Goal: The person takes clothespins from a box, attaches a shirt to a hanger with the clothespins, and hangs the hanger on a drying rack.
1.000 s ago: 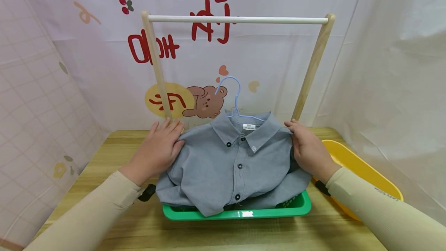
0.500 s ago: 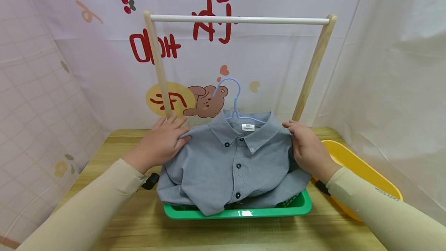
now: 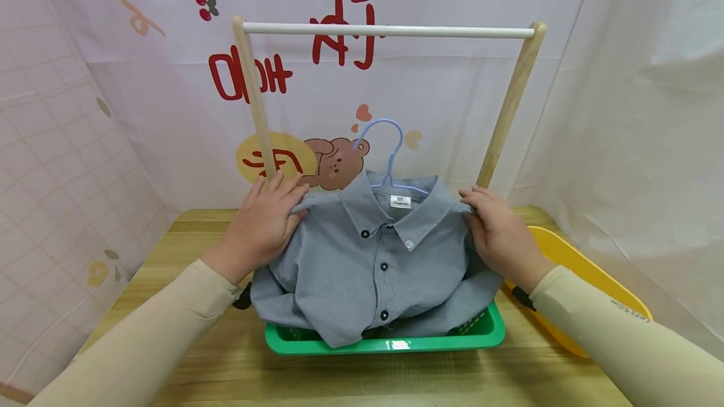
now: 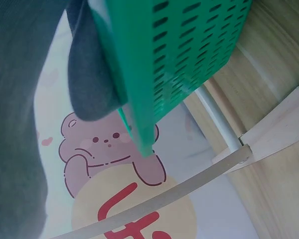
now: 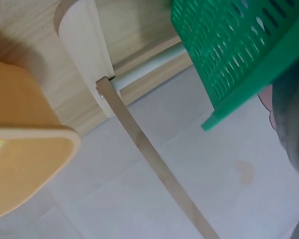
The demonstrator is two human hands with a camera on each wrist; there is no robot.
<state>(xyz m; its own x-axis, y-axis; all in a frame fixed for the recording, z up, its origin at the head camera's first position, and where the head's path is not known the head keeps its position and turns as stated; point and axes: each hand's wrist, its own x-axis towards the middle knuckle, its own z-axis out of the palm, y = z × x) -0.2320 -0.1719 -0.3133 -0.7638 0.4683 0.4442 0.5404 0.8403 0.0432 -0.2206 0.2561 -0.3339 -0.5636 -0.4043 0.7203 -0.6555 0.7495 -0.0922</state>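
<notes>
A grey button-up shirt (image 3: 345,269) lies in and over a green basket (image 3: 373,345), its collar raised toward the back. Inside the collar sits a light blue hanger (image 3: 390,171), its hook standing up above the neck; most of its body is hidden by the cloth. My left hand (image 3: 260,225) pinches the shirt's shoulder on the left. On the other side my right hand (image 3: 503,231) grips the opposite shoulder. Neither hand shows in the wrist views, where the basket's slotted side (image 4: 184,55) and dark shirt cloth (image 5: 291,114) appear.
Behind the basket stands a wooden rack with a white rail (image 3: 390,31), its posts rising on both sides. A yellow bin (image 3: 588,281) is at the right on the wooden table (image 3: 198,344). Printed white cloth (image 3: 441,93) hangs at the back and sides.
The shirt's collar and shoulders have risen slightly, both hands lifting with them. My left hand has moved a little right and up. The hanger's hook has shifted up and right.
</notes>
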